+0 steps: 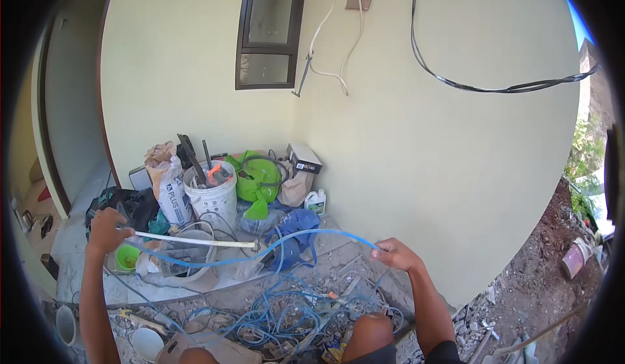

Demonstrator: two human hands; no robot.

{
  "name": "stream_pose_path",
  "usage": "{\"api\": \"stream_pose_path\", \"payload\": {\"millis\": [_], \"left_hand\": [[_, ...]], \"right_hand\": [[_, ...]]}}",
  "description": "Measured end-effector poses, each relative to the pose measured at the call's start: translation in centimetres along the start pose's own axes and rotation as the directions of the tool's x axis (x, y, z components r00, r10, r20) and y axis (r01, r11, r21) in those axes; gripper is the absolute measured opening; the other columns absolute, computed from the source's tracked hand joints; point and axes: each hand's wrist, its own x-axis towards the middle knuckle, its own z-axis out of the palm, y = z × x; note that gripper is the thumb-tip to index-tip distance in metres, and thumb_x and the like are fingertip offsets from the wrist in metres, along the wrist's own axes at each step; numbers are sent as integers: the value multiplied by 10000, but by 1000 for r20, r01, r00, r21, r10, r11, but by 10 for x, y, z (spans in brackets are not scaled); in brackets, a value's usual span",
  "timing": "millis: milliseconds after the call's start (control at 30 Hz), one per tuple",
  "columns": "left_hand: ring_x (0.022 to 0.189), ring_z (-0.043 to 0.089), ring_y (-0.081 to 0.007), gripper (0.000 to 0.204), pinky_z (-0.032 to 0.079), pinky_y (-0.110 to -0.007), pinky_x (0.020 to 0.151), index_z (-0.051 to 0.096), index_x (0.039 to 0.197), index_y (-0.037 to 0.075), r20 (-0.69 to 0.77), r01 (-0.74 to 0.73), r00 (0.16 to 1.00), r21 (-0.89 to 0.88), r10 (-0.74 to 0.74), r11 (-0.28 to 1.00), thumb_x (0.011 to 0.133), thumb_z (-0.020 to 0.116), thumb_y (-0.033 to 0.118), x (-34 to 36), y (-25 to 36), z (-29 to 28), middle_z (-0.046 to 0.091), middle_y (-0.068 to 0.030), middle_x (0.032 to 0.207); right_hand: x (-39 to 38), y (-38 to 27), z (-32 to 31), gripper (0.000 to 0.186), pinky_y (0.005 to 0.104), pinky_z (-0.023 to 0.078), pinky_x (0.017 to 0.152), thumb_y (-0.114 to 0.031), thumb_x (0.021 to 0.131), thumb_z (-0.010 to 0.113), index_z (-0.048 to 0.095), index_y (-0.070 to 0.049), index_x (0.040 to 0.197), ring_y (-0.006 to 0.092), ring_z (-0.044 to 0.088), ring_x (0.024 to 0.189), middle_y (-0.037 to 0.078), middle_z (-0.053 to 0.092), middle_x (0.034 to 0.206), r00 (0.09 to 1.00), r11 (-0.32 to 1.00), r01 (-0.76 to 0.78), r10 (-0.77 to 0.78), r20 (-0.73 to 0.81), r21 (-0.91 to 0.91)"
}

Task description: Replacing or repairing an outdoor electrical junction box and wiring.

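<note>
My left hand (107, 230) is closed on one end of a thin white conduit (189, 239) and the blue cable (320, 232) at the left of the head view. The conduit stretches rightward from that hand to a dusty fitting at its far end. My right hand (390, 254) pinches the blue cable between thumb and fingers at lower right, and the cable arcs in a wave between my two hands. Below it, a tangle of blue cable (280, 312) lies over rubble near my bare knees.
A cluttered step holds a white bucket (209, 200) with tools, sacks (174, 198), a green bag (255, 178) and blue bags (293, 234). Cables (504, 88) hang from the wall. A doorway (71, 103) is at left; broken soil (534, 279) lies right.
</note>
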Motion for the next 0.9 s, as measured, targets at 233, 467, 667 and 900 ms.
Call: {"api": "stream_pose_path", "payload": {"millis": [233, 467, 667, 900], "left_hand": [[789, 607, -271, 532, 472, -389, 750, 638, 1017, -4, 133, -138, 759, -923, 637, 358, 870, 619, 507, -29, 282, 41, 652, -170, 876], [574, 484, -144, 385, 410, -342, 575, 664, 766, -52, 109, 99, 994, -914, 4, 395, 866, 667, 320, 16, 175, 56, 564, -72, 587], [606, 515, -158, 341, 422, -382, 594, 673, 693, -33, 126, 236, 961, -840, -248, 489, 822, 696, 283, -12, 98, 138, 565, -53, 586], [1019, 561, -363, 508, 426, -445, 903, 625, 1082, -11, -178, -436, 871, -708, 457, 555, 794, 694, 403, -45, 225, 138, 623, -213, 1005]], "right_hand": [[32, -203, 82, 356, 373, 404, 549, -367, 850, 690, 639, -18, 794, 205, 507, 558, 122, 524, 599, 812, 630, 495, -580, 61, -599], [8, -30, -12, 285, 268, 337, 497, -281, 782, 775, 625, -45, 728, 72, 437, 533, -23, 509, 597, 990, 990, 83, -94, -103, -111], [-9, 14, -2, 219, 281, 382, 537, -256, 826, 730, 657, -52, 798, 110, 500, 578, 18, 588, 642, 997, 941, -4, 32, 76, -339], [31, -97, 114, 237, 456, 497, 715, -296, 887, 598, 644, -86, 986, 358, 624, 829, 147, 623, 872, 903, 503, 406, -350, 250, -763]]}}
